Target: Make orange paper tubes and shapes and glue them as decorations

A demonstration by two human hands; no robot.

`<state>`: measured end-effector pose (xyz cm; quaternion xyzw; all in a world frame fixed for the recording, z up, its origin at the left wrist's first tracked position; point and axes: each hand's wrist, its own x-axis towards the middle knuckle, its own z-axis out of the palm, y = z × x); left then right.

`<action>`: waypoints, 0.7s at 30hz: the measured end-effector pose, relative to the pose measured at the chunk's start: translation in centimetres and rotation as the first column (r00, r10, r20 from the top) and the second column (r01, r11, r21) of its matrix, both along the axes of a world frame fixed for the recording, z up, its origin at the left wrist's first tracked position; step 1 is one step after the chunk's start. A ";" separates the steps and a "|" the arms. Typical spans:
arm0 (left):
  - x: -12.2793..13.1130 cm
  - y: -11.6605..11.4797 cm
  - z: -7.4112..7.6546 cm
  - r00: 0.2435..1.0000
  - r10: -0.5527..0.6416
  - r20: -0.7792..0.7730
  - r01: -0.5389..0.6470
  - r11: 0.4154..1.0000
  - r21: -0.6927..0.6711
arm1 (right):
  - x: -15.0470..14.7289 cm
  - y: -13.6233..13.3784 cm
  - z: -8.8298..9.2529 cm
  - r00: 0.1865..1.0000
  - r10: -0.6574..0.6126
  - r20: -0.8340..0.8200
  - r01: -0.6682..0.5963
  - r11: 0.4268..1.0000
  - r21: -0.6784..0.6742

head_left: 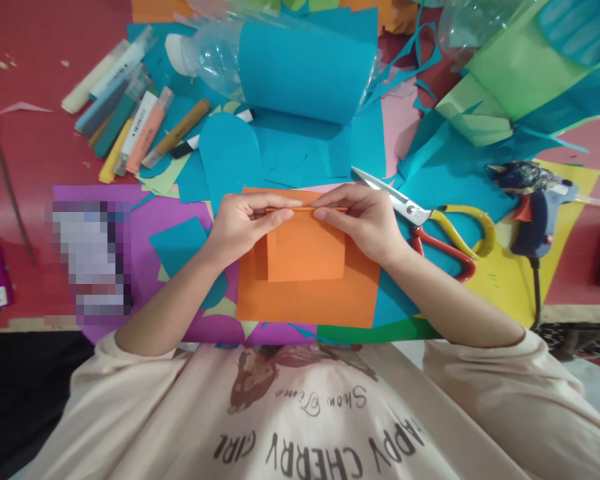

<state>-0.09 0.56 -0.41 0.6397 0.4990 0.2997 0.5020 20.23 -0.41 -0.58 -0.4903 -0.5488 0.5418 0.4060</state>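
Both hands pinch the top edge of a small orange paper piece [306, 248], which hangs just over a larger orange sheet [307, 303]. My left hand [247, 223] grips the left part of that edge between thumb and fingers. On the right part, my right hand [363, 217] holds it the same way, and the fingertips of both hands nearly meet. The held edge looks narrowly folded. Close beside my right hand lie scissors [420, 213] with one yellow and one red handle, their blades apart.
A clear plastic bottle [207, 57] wrapped in blue paper [307, 70] lies at the back. Several markers [150, 130] are at the back left. A blue glue gun [537, 220] rests on yellow paper [500, 293] at right. A blurred-out phone-like object [93, 260] lies on purple paper [145, 247].
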 end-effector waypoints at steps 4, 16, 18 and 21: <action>0.0 0.1 0.0 1.000 0.007 0.029 -0.007 1.000 -0.005 | 0.1 0.0 -0.1 1.000 -0.004 -0.002 0.004 1.000 -0.004; 0.1 -0.2 0.3 0.996 -0.089 0.010 0.089 0.995 0.036 | -0.2 -0.6 -0.5 0.999 0.049 -0.001 -0.049 0.995 0.087; 0.2 -0.3 0.3 0.993 -0.114 -0.008 0.114 0.993 0.038 | -0.2 -0.7 -0.5 0.999 0.052 -0.007 -0.051 0.993 0.109; 0.2 -0.3 0.2 0.991 -0.131 -0.010 0.131 0.989 0.061 | -0.3 -0.7 -0.6 0.999 0.050 -0.019 -0.047 0.992 0.119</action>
